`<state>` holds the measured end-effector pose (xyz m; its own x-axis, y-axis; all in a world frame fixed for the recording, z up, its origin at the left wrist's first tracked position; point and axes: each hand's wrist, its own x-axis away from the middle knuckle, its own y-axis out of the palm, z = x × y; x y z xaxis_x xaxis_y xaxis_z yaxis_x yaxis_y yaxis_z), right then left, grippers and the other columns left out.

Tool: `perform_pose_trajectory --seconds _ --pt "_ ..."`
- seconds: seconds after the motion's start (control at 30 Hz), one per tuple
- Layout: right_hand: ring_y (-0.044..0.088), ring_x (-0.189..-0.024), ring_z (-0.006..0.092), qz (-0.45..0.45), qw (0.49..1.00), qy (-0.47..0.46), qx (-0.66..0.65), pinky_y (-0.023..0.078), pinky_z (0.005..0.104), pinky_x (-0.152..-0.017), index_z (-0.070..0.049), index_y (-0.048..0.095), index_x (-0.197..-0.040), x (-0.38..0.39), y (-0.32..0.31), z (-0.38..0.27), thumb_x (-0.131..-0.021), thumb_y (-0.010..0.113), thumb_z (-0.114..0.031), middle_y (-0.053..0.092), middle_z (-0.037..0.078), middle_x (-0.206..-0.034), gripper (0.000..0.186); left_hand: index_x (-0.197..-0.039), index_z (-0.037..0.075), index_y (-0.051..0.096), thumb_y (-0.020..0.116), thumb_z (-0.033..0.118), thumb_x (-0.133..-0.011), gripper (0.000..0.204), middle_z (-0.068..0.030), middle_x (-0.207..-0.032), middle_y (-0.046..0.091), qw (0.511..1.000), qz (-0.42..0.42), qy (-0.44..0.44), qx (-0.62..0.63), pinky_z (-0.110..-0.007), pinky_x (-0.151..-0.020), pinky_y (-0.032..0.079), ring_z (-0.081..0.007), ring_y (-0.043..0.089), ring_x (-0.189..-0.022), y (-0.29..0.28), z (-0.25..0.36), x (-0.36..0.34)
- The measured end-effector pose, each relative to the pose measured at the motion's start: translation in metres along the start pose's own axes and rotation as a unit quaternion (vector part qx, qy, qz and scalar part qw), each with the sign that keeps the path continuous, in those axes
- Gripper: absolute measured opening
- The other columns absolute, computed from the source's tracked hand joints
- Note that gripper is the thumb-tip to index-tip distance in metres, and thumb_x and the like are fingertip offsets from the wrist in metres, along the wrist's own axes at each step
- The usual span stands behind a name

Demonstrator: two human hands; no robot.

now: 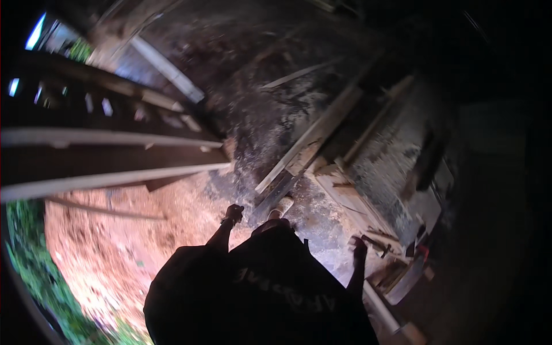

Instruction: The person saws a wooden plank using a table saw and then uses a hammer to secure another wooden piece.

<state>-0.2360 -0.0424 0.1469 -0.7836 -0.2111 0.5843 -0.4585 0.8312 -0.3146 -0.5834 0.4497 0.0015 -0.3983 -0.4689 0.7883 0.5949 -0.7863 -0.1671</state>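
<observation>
My left hand (233,213) hangs out in front of my body, over the ground, dark against the light. Its fingers are curled into a fist, and whether something small is inside is hidden. A band (225,221) circles that wrist. Down at my right side is my right hand (359,247), in shadow and blurred, so its fingers cannot be made out. Beside it, to the right, a dark hand tool (379,246) lies at the end of a wooden bench-like frame (359,201). My shoe (283,204) shows ahead of my dark shirt.
Long boards (115,179) are stacked at the left. A plank (313,138) slants away ahead of me, and another plank (167,68) lies farther off. Wood offcuts (397,282) are heaped at my right. Reddish soil (115,247) and green plants (34,264) lie to the left.
</observation>
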Motion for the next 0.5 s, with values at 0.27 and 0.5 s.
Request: perform_pose_trajectory --seconds 0.27,0.5 --pt "0.063 -0.089 0.0198 0.036 0.990 -0.131 -0.044 0.051 0.0327 -0.067 -0.012 0.044 -0.138 0.073 0.008 -0.074 -0.098 0.034 -0.051 0.059 0.009 -0.124 0.057 -0.066 0.002 0.058 0.054 0.048 -0.093 0.054 -0.0116 -0.059 0.062 0.994 -0.091 0.055 -0.023 -0.033 -0.046 0.050 -0.0229 0.063 -0.050 0.058 0.260 -0.048" --pt "0.064 -0.086 0.0314 0.189 0.863 0.379 -0.277 0.053 0.0433 -0.065 -0.012 0.033 -0.138 0.188 0.027 0.221 -0.098 0.036 -0.048 0.060 0.012 -0.116 0.054 -0.083 -0.004 0.060 0.042 0.045 -0.096 0.054 -0.0215 -0.082 0.068 0.989 -0.115 0.041 -0.085 -0.042 -0.062 0.057 -0.0314 0.069 -0.072 0.127 0.266 -0.059"
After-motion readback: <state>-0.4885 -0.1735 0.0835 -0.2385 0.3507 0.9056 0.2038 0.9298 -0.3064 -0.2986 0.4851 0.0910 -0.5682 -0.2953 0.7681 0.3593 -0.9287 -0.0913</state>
